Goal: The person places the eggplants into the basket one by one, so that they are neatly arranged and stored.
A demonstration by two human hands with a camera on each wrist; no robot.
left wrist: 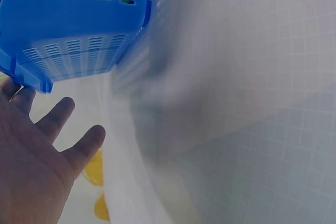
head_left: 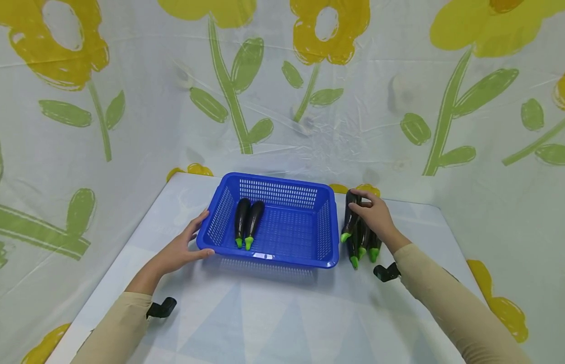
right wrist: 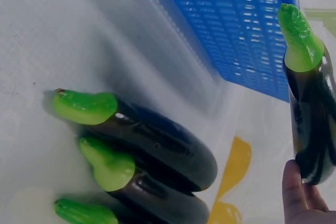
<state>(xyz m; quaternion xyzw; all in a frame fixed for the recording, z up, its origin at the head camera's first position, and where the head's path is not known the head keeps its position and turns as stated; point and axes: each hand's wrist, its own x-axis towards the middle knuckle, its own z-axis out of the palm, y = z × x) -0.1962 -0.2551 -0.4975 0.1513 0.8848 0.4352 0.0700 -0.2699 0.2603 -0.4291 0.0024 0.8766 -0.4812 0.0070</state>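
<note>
A blue plastic basket (head_left: 282, 258) sits on the table with two dark eggplants (head_left: 254, 220) lying side by side in its left part. At its left front corner my left hand (head_left: 179, 253) touches the rim, fingers spread and mostly straight in the left wrist view. Right of the basket, my right hand (head_left: 375, 215) pinches an eggplant (head_left: 350, 215) near its rounded end, green stem pointing down toward me. In the right wrist view that eggplant (right wrist: 314, 108) is raised beside the basket wall. Below it, three more eggplants (right wrist: 163, 140) lie close together on the table.
The table (head_left: 264, 323) has a pale cloth with light blue triangles. Behind and at both sides hangs a sheet (head_left: 355, 136) printed with yellow flowers. Black wrist-camera mounts (head_left: 162, 307) stick out from both sleeves.
</note>
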